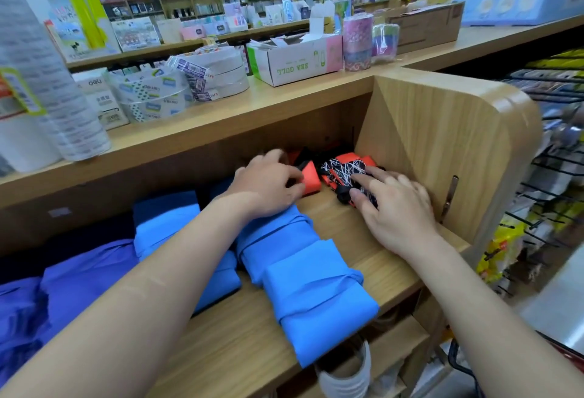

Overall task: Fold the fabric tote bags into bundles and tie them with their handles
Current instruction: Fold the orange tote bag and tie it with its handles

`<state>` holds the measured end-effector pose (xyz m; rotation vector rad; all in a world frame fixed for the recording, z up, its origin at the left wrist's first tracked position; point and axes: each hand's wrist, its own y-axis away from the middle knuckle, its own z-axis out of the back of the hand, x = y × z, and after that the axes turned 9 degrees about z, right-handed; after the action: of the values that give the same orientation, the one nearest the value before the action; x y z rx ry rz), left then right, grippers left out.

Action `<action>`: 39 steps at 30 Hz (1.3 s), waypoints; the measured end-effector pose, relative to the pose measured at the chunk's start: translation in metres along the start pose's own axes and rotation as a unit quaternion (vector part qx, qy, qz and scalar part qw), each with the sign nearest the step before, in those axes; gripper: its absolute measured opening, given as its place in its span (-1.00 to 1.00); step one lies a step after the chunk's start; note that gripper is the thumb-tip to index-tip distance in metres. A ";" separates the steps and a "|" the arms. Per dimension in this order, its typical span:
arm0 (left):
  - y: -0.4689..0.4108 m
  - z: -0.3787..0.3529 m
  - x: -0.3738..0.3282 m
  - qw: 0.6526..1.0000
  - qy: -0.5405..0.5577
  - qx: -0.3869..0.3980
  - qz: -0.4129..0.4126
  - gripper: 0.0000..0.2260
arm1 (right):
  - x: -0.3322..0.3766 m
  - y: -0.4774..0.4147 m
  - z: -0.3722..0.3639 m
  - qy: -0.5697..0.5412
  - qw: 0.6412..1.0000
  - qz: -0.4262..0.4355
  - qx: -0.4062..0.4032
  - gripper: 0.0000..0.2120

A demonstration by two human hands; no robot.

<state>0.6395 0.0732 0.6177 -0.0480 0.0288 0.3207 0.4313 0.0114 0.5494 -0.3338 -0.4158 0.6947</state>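
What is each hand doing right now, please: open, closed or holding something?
Left hand: pinching the orange bundle with curled fingers.
Right hand: open, fingers resting on the black patterned bundle.

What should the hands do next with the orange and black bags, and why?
Probably nudge the black patterned bundle back toward the shelf's side wall. The right hand lies flat on it, the left hand grips the orange bundle beside it, and both look folded.
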 end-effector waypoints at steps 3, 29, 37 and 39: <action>-0.008 -0.003 0.008 0.997 0.070 -0.034 0.004 -0.63 | 0.001 0.002 -0.004 -0.054 0.996 -0.015 -0.064 -0.50; 0.105 0.012 -0.004 0.976 0.181 -0.024 -0.118 -0.53 | 0.013 0.066 0.034 -0.266 0.939 -0.016 -0.218 -0.75; 0.149 -0.030 -0.015 0.977 0.131 -0.034 -0.168 -0.35 | 0.054 0.120 0.022 -0.400 0.914 0.037 -0.062 -0.83; 0.151 -0.034 -0.011 0.973 0.150 -0.043 -0.172 -0.38 | 0.060 0.123 0.017 -0.412 0.908 0.038 -0.072 -0.79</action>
<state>0.5808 0.2113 0.5782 -0.1854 0.3032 -0.0355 0.3978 0.1431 0.5269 -0.1801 -1.2714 0.8668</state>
